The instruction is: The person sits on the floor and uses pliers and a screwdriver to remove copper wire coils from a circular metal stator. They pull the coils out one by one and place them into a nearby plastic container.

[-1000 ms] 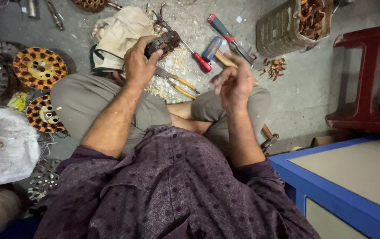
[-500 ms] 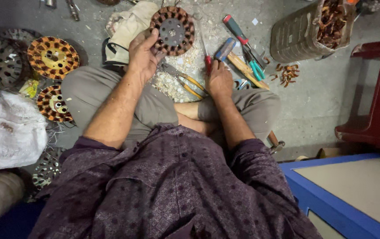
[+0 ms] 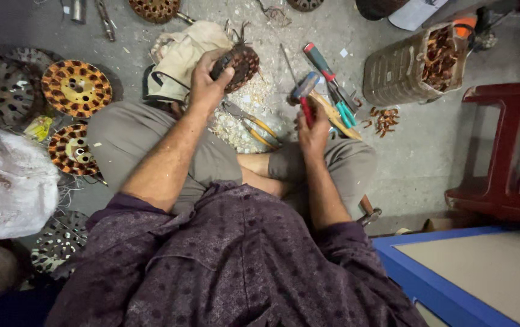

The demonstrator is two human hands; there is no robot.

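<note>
Left hand: the left hand is closed around a round, copper-wound motor stator, held on edge above the grey concrete floor.
Right hand: the right hand grips a red-handled tool with a blue head.
Beside right hand: a red-and-green-handled screwdriver lies just past it.
Between the hands: yellow-handled pliers on pale scraps.
Left side: flat orange-wound stator discs on the floor.
Upper right: a woven basket of copper scrap.

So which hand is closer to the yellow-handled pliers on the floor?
Left, though only slightly. The left hand, gripping the round motor stator, is just up and left of the yellow-handled pliers. The right hand, holding a red-handled tool, sits to their right.
</note>
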